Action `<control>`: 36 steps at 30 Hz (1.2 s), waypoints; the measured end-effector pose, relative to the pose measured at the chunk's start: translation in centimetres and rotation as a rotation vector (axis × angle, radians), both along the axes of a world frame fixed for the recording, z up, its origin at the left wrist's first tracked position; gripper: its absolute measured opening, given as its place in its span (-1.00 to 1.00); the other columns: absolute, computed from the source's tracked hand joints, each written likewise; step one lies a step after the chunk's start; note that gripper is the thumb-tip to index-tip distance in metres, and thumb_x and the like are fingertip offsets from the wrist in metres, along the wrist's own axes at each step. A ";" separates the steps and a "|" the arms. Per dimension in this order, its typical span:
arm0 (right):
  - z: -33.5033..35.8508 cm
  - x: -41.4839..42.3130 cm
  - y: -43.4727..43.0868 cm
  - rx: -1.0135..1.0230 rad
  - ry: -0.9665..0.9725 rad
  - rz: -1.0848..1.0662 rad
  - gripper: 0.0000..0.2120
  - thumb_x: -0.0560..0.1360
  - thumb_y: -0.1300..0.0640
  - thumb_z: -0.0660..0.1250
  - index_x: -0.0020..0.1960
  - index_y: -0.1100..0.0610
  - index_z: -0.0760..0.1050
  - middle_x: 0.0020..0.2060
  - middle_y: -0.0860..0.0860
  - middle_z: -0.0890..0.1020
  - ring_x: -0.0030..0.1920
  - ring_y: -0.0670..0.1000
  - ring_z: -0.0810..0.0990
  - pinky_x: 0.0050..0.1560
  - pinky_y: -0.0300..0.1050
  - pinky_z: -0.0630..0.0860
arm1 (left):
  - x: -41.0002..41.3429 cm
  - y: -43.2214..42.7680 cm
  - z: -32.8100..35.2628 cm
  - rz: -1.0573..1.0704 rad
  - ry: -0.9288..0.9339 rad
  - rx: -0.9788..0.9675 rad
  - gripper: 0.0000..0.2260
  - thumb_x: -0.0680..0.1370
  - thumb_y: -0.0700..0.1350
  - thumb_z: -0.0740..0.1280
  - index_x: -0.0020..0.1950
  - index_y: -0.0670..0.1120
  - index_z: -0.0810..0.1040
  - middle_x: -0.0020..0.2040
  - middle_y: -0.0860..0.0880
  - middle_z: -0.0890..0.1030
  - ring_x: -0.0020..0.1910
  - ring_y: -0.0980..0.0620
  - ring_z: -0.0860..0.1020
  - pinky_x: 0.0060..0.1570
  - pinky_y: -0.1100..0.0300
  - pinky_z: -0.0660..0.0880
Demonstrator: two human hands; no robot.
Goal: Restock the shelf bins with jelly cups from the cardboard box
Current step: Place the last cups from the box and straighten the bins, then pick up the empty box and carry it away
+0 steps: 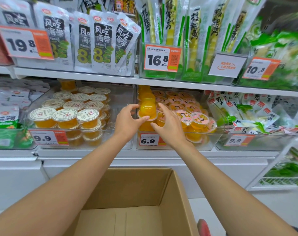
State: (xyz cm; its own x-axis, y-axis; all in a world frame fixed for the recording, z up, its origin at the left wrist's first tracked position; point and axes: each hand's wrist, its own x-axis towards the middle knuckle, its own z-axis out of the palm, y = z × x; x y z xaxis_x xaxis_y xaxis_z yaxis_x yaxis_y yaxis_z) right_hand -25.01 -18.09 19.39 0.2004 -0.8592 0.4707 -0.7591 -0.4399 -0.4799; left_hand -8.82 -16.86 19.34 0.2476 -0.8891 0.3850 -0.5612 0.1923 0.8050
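Note:
An orange jelly cup [147, 108] sits upside down on a column of cups at the left end of the clear shelf bin [211, 141] tagged 6.9. My left hand [127, 120] curls round that cup from the left, thumb under its rim. On the cup's right side is my right hand [169, 123], its fingers straight and against the neighbouring pink-lidded cups [187, 106]. The open cardboard box [175, 193] stands below my forearms, and its visible floor is bare.
To the left, a second clear bin [122, 99] tagged 9.9 holds white-lidded orange cups [66, 114], with room at its right side. A white shelf [93, 76] hangs just above both bins. Green snack packs [247, 113] fill the bin to the right.

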 end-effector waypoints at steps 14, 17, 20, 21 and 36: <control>-0.7 0.5 5.2 0.022 -0.042 -0.033 -0.85 0.47 0.19 0.35 0.04 0.11 0.50 -0.09 -0.04 0.52 -0.04 0.01 0.51 0.00 -0.10 0.45 | 1.2 5.4 -0.3 0.018 -0.127 0.154 -0.87 0.48 -0.06 0.43 -0.17 -0.06 0.52 -0.31 0.07 0.54 -0.28 0.07 0.52 -0.29 0.16 0.42; -3.7 0.9 7.0 0.206 0.017 -0.004 -0.88 0.45 0.23 0.31 -0.03 0.12 0.54 -0.13 0.01 0.59 -0.10 0.04 0.54 -0.10 -0.07 0.46 | 2.6 8.1 -3.3 -0.038 -0.241 0.329 -0.87 0.46 -0.09 0.41 -0.26 -0.01 0.51 -0.34 0.08 0.55 -0.25 0.00 0.57 -0.27 0.17 0.43; -8.6 1.4 8.7 0.409 0.092 0.043 -0.83 0.45 0.25 0.27 0.00 0.12 0.56 -0.13 0.01 0.61 -0.08 0.04 0.55 -0.05 -0.09 0.48 | 4.7 10.7 -8.3 -0.074 -0.285 0.527 -0.87 0.46 -0.04 0.43 -0.25 0.01 0.53 -0.31 0.10 0.55 -0.20 0.01 0.57 -0.15 0.14 0.51; -10.4 1.5 9.1 0.474 0.111 0.060 -0.83 0.46 0.24 0.28 0.02 0.11 0.56 -0.12 0.01 0.61 -0.08 0.03 0.55 -0.03 -0.11 0.48 | 5.5 11.4 -10.2 -0.082 -0.303 0.587 -0.86 0.47 -0.03 0.43 -0.25 0.02 0.52 -0.29 0.10 0.55 -0.19 0.03 0.57 -0.11 0.13 0.53; -20.1 1.5 14.9 1.077 0.384 0.140 -0.83 0.53 0.27 0.21 0.00 0.15 0.57 -0.08 0.06 0.64 -0.08 0.07 0.58 -0.12 -0.20 0.43 | 10.3 17.3 -18.7 -0.097 -0.398 1.180 -0.86 0.50 -0.13 0.20 -0.14 -0.04 0.56 -0.11 -0.02 0.62 -0.10 -0.06 0.59 -0.08 0.14 0.53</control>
